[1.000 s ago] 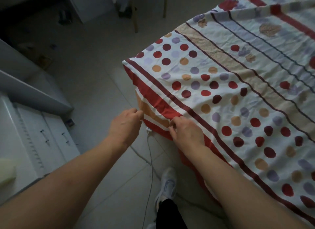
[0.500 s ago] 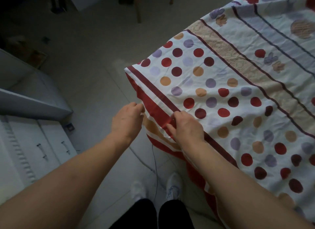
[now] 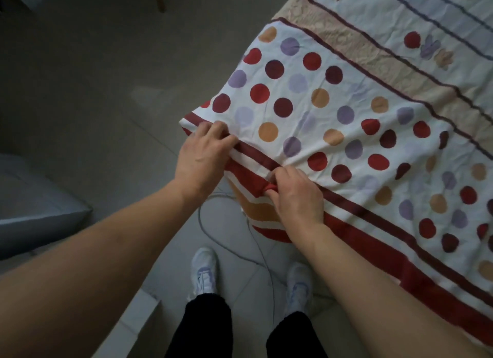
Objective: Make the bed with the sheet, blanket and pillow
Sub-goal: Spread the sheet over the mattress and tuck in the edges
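A white sheet (image 3: 333,112) with red, purple and orange dots and red border stripes covers the bed and hangs over its near corner. My left hand (image 3: 202,155) grips the sheet's edge right at the corner, fingers curled over the dark red stripe. My right hand (image 3: 296,195) pinches a fold of the red border just to the right, along the bed's side. No blanket or pillow is in view.
Grey tiled floor (image 3: 93,77) lies to the left of the bed. A thin cable (image 3: 213,232) loops on the floor below the corner. My two white shoes (image 3: 204,272) stand close to the bed. A pale cabinet edge (image 3: 34,213) is at the left, a wooden leg (image 3: 160,0) at the top.
Both hands have moved up onto the corner of the sheet; the left now grips the corner edge and the right has bunched the red border. The view has tilted down and closer.
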`<control>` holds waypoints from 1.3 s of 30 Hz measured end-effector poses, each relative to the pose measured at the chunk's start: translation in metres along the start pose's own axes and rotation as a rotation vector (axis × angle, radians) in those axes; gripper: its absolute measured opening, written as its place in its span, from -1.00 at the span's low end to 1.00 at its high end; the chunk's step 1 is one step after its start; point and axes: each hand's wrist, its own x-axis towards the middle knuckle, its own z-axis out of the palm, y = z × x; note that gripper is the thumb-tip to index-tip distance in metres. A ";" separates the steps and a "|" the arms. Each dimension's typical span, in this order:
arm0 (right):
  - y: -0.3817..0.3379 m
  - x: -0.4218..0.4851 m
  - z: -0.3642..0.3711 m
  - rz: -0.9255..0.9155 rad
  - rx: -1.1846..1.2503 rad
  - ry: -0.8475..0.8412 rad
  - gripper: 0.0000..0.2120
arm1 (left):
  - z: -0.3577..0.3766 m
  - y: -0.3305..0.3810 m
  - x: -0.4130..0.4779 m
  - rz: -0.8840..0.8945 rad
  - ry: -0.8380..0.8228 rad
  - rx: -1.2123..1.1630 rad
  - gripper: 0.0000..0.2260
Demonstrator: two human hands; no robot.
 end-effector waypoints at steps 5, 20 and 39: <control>0.000 -0.002 0.000 0.046 0.082 0.017 -0.81 | -0.009 -0.017 0.013 0.159 -0.008 -0.095 -0.84; -0.060 -0.006 -0.036 0.007 0.208 0.020 -0.85 | -0.066 -0.060 0.000 0.127 0.034 -0.132 -0.90; -0.093 0.035 -0.020 -0.049 0.120 0.013 -0.89 | -0.015 -0.086 -0.019 -0.386 -0.089 -0.234 -0.90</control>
